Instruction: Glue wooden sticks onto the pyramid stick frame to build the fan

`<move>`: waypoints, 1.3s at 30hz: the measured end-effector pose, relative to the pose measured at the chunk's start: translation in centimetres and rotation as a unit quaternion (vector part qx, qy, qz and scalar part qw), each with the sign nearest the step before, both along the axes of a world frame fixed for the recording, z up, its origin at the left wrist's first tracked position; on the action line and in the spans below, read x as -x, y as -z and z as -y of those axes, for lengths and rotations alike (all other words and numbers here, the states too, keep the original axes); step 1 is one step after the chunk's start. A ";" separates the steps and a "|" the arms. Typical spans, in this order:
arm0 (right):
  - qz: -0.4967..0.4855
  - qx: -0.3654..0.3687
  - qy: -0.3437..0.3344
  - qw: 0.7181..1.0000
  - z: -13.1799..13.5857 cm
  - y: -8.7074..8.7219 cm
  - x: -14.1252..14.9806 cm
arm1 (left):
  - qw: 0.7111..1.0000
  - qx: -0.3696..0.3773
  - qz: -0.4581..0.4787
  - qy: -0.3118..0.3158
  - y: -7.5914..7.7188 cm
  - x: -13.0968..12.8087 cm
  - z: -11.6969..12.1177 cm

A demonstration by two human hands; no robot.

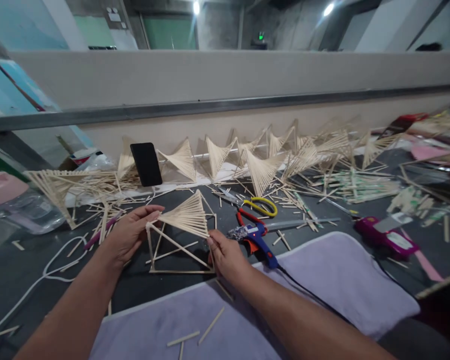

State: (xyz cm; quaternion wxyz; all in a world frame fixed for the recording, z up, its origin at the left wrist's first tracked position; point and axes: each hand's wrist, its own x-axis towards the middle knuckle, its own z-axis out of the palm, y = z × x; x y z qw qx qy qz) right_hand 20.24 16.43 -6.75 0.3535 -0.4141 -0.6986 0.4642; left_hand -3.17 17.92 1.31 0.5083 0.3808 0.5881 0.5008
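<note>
Between my hands is a wooden stick model (187,215), a square-edged frame topped by a twisted fan of thin sticks. My left hand (133,232) grips its left upper corner with thumb and fingers. On the other side, my right hand (225,252) pinches the right corner, where the fan's lower end meets the frame; some of its fingertips are hidden behind the sticks. Just right of that hand lies a blue hot glue gun (260,242) with an orange trigger. Yellow-handled scissors (260,206) and red-handled pliers (247,217) lie behind it.
Several similar stick models (219,155) line the wall. A black phone (146,164) stands upright among loose sticks. A lilac towel (322,280) covers the front, with stick pieces on it. A purple glue gun (386,237) lies right, a pink-lidded jug (26,205) left. A white cable (47,272) loops nearby.
</note>
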 end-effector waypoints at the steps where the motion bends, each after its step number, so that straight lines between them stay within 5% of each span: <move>1: -0.006 0.001 -0.001 1.000 0.0 0.1 0.1 | 1.000 -0.002 0.003 0.006 0.0 0.0 0.1; 19: -0.104 -0.023 -0.006 0.994 -0.1 0.7 1.0 | 0.994 -0.095 0.037 0.026 -0.1 -0.3 1.8; 39: -0.127 0.054 -0.102 0.985 -0.5 0.3 0.7 | 0.983 -0.149 0.103 0.011 2.6 0.7 3.1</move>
